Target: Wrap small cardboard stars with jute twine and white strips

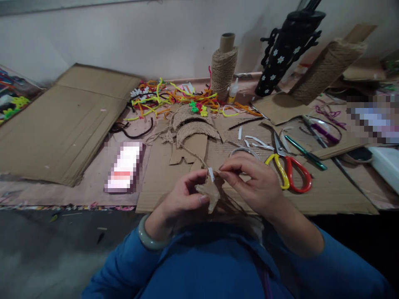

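Blue sleeves [218, 265] fill the lower frame; above them both hands meet over the table edge. Left hand [182, 199], a pale bangle [149, 236] at its wrist, pinches a small cardboard piece [210, 193] between thumb and fingers. Right hand [252, 182] pinches at the top of the same piece, fingertips pressed together on a strand of twine [195, 155] and beside a small white tab [211, 173]. The piece is held in the air, just above the near edge of the cardboard sheet [327, 195] that covers the table.

Progress, as judged: the piece shows bare cardboard over most of its visible face, so its covering seems barely begun. Two curved twine-covered shapes [193, 124] lie finished beyond the hands, next to an uncovered cutout [187, 153]. Twine remains on both spools [223, 66], and a glue bottle [232, 92] stands beside the nearer one.

To the right lie scissors [288, 166] with a yellow and a red handle; white paper strips [257, 142] are scattered near them. Pipe cleaners [174, 97] are heaped at the back, a folded box [65, 120] lies to the left.

Hard to make out: the piece's outline, partly hidden by fingers; whether the twine is already stuck to it; what the white tab is. Two areas are pixelated. A black flowered object [285, 52] is cut off at the top.
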A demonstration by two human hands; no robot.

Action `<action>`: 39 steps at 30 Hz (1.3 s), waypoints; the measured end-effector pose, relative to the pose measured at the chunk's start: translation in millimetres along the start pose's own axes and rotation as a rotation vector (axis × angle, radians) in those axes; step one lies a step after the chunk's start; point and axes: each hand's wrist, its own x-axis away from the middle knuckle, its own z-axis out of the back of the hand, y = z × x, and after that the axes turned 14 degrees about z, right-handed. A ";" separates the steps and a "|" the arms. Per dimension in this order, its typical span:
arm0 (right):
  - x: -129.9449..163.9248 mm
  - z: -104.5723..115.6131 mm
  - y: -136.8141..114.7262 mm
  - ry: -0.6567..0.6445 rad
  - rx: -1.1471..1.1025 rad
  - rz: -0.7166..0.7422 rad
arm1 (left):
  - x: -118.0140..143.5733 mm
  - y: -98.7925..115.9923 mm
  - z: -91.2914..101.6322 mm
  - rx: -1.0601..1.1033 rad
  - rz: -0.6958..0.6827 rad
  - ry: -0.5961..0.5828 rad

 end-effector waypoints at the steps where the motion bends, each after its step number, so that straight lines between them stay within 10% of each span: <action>1: -0.9 1.4 -1.8 -0.033 0.009 0.025 | -0.1 0.4 -0.6 -0.003 -0.002 0.017; 39: 3.4 2.4 -1.4 -0.238 0.126 -0.053 | -3.1 0.0 -4.0 -0.221 -0.080 0.153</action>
